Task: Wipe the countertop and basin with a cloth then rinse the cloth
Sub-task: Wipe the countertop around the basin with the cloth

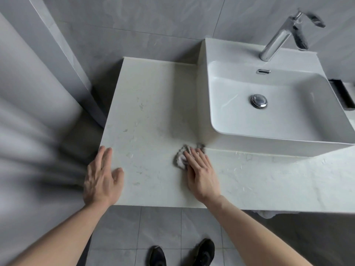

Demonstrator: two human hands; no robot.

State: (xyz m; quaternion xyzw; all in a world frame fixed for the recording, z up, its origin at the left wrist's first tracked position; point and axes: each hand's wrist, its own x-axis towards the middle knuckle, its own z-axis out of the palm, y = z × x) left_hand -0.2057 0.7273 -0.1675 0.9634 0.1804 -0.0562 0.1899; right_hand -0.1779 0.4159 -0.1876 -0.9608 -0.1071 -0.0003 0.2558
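Note:
A pale marble-look countertop (153,104) fills the middle. A white rectangular basin (299,129) sits on its right part, with a chrome drain plug (259,101) and a chrome tap (278,38) behind. A crumpled grey-white cloth (181,157) lies on the counter just in front of the basin's left corner. My right hand (201,172) presses flat on the cloth, fingers stretched over it; much of the cloth is hidden beneath. My left hand (102,179) rests flat on the counter's left front corner, fingers apart, holding nothing.
Grey tiled wall stands behind the counter. A pale blurred curtain or sleeve-like surface fills the left side. A dark object (343,93) lies right of the basin. Below the counter edge are grey floor tiles and my two black shoes (182,254).

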